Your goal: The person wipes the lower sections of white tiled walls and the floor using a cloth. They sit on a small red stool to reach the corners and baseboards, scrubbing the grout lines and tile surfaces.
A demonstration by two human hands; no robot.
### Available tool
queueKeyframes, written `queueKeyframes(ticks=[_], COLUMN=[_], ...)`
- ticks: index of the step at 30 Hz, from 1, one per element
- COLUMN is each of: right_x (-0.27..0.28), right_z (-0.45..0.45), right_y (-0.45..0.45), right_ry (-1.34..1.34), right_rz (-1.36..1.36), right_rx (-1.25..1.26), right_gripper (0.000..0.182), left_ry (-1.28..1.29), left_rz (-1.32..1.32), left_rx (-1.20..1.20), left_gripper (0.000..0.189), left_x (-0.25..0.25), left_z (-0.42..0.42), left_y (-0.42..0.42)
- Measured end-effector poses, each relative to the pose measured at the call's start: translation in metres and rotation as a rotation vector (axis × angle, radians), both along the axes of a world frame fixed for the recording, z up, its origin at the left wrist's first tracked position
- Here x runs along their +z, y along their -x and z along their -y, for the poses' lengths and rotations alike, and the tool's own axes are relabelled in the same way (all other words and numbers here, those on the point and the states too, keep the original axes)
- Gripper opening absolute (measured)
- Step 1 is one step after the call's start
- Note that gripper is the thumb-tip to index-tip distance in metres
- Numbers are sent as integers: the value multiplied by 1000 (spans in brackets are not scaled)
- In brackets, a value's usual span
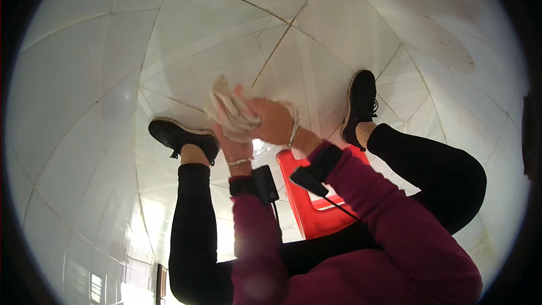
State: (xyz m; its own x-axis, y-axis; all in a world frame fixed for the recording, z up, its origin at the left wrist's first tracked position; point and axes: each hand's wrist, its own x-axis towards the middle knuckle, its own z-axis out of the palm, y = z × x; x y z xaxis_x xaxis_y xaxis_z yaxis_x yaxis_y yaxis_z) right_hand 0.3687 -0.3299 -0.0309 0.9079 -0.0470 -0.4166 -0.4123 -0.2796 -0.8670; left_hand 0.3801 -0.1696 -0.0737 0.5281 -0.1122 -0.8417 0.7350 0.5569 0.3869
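A crumpled whitish cloth, possibly a knitted glove point(233, 114), is bunched between my two hands above the tiled floor. My left hand point(234, 146) holds it from below and the left, its fingers partly hidden by the fabric. From the right, my right hand point(273, 120) closes over the cloth's near side; motion blurs its fingertips. The hands touch or nearly touch. A pale cord or band circles each wrist. Black straps with small black devices point(266, 184) sit on both forearms, over purple sleeves.
Below my forearms a red plastic stool point(296, 203) shows between my legs. My black shoes rest on the pale tiled floor point(203, 51), one on the left point(184, 137), one on the right point(361, 103). Glossy white tiled walls point(63, 106) rise at the sides. Black cables run from the forearm devices.
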Motion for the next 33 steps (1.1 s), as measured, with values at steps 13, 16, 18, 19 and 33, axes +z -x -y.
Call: queueKeyframes(ticks=[13,16,18,19,33], right_x=[-30,-24,-22,-20,-65], right_z=[-41,-31,-29,-29,-22], right_y=[138,142,140,141,188], right_ry=[405,552,555,556,60], right_rz=[-116,-109,-82,-70,-900], right_rx=[55,178,197,211,-1316], right_gripper=[53,60,58,56,56], left_ry=[-903,-921,-857,-885,-1361], left_rz=[-361,-221,-81,-8,-239], left_rx=[-272,-235,-355,-500,-572], left_gripper=[57,59,68,71,84], left_x=[-22,-12,-26,-36,-32], left_z=[-43,-29,-26,-25,5], left_y=[106,86,72,69,124])
